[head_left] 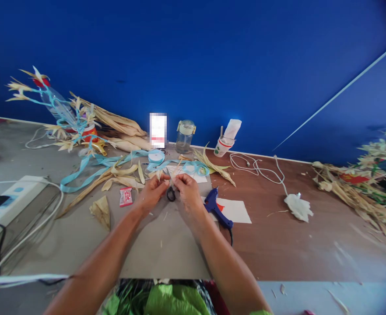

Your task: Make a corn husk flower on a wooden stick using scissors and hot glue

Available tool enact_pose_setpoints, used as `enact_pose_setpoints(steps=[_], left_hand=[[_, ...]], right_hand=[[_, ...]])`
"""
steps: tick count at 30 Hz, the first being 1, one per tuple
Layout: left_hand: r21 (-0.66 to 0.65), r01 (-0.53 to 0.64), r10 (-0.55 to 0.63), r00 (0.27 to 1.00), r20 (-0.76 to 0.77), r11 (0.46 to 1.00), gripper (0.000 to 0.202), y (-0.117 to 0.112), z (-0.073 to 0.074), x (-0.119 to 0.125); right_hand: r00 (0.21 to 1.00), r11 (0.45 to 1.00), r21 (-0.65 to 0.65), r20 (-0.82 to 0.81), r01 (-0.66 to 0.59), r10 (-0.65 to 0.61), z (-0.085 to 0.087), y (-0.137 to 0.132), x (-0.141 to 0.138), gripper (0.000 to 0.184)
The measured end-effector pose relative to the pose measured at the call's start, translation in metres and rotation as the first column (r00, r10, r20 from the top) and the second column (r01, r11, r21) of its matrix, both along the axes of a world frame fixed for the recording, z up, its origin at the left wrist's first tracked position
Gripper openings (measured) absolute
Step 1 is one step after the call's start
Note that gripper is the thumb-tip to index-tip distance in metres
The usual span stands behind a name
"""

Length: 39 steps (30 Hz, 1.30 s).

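Note:
My left hand (153, 190) and my right hand (187, 189) meet at the middle of the table, fingers pinched together on a thin pale strip of dried corn husk (171, 178) stretched between them. Black scissors (171, 194) lie on the grey mat (160, 245) just under my hands. A blue hot glue gun (216, 208) rests right beside my right wrist, next to a white paper sheet (235, 211). Light blue ribbon (94, 168) and loose husk pieces (124, 175) lie just beyond my left hand.
A white power strip (9, 203) with cables lies at the left. A glass jar (184, 136), a paper cup (223, 144), a white cable (261, 168) and crumpled tissue (298, 206) sit further back. Husk piles (360, 197) lie at right, husk flowers (61, 118) at left.

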State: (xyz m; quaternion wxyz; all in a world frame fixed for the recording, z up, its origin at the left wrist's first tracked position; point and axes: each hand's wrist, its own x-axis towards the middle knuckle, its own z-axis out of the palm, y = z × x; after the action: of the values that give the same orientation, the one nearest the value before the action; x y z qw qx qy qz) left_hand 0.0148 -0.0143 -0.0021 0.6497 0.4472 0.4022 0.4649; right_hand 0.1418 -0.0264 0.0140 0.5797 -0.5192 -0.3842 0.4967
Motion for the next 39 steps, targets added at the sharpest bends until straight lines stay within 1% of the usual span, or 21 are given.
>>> enact_pose_setpoints(steps=[3,6,9,12,18,20,24,26,32,39], left_hand=[[-0.073,-0.005,0.018,0.983,0.183,0.997,0.038,-0.002,0.007,0.002],[-0.103,-0.024,0.050,0.963,0.264,0.994,0.036,-0.003,0.012,0.003],[-0.118,-0.054,0.083,0.964,0.253,0.992,0.031,-0.002,0.013,0.002],[-0.120,-0.040,0.067,0.971,0.230,0.992,0.028,-0.002,0.012,0.000],[-0.067,-0.022,0.034,0.985,0.171,0.997,0.038,-0.003,0.015,-0.002],[-0.053,-0.015,0.023,0.987,0.161,0.998,0.037,-0.003,0.015,-0.002],[-0.045,-0.002,0.012,0.977,0.215,0.999,0.023,0.000,0.009,-0.003],[-0.059,0.001,0.013,0.970,0.244,0.998,0.019,0.001,0.006,-0.004],[-0.117,0.018,0.023,0.942,0.334,0.993,0.023,0.002,0.002,-0.005],[-0.129,0.046,0.001,0.939,0.345,0.991,0.023,0.002,0.001,-0.003]], right_hand=[[0.999,0.999,-0.002,-0.006,0.034,-0.034,-0.002,0.003,0.002,0.016],[0.999,0.999,0.000,-0.006,0.054,-0.054,-0.001,0.004,0.004,0.017],[0.998,0.998,0.010,-0.019,0.062,-0.062,-0.001,0.004,0.004,0.016],[0.998,0.998,0.007,-0.029,0.063,-0.063,0.000,0.003,0.003,0.015],[0.997,0.999,-0.016,-0.066,0.049,-0.050,0.004,0.000,0.001,0.017],[0.996,0.999,-0.012,-0.075,0.051,-0.051,0.005,0.000,0.001,0.018],[0.994,0.999,-0.019,-0.094,0.049,-0.050,0.005,0.000,0.000,0.018],[0.994,0.999,-0.019,-0.094,0.045,-0.047,0.004,0.000,0.000,0.018],[0.994,0.999,-0.018,-0.096,0.042,-0.043,0.003,0.000,0.000,0.018],[0.988,0.999,0.018,-0.148,0.047,-0.044,0.005,-0.001,-0.002,0.017]])
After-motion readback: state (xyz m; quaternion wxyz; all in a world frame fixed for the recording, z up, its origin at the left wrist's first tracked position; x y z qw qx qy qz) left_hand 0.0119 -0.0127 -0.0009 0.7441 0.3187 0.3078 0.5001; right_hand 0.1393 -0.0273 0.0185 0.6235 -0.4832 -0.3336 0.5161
